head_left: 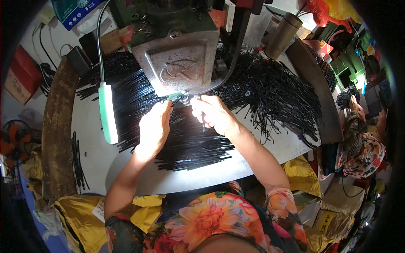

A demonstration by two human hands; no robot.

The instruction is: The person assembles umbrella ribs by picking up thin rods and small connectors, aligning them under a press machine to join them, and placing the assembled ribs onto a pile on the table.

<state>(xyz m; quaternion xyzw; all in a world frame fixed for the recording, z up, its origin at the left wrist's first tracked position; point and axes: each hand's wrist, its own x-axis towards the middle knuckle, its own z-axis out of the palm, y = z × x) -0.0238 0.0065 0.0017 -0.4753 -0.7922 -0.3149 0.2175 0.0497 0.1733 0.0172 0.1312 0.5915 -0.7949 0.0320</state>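
My left hand (156, 125) is closed at the foot of a rusty metal machine head (181, 69). Its fingertips pinch the end of a thin black rod (175, 101), mostly hidden by the glare and the fingers. Just right of the small round metal parts (184, 99) under the head, my right hand (214, 114) has its fingers curled together. Whatever they hold is too small and too bright to make out. Below both hands lies a layer of thin black rods (192, 145), spread roughly side by side on the pale worktop (168, 183).
A tangled heap of black rods (274, 92) covers the right side. Curved brown boards (59, 135) edge the worktop. A lit lamp (108, 114) hangs left on a flexible neck. A metal cup (283, 36) stands far right. Another person's hand (354, 104) works beyond the right board.
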